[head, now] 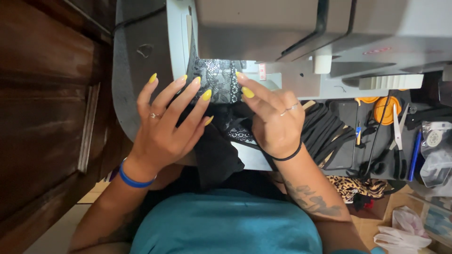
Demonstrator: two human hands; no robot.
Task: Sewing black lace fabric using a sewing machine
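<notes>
Your teal shirt [226, 221] sat nearest; your two hands, left hand [162, 124] and right hand [273, 117], pressed one black patterned lace strip [219, 80] flat, fingers spread, under one grey sewing machine [306, 42].

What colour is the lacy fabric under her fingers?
Black lace fabric with a pale floral pattern, seen clearly in the head view.

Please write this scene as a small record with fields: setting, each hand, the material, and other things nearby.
setting: sewing machine on a grey table
left hand: flat, fingers spread, pressing on the black lace fabric
right hand: fingertips on the right edge of the lace, near the needle area
material: black lace, running under the machine and hanging down toward the lap
nearby: bundle of black elastic straps, scissors, orange tape roll, leopard-print cloth
</notes>
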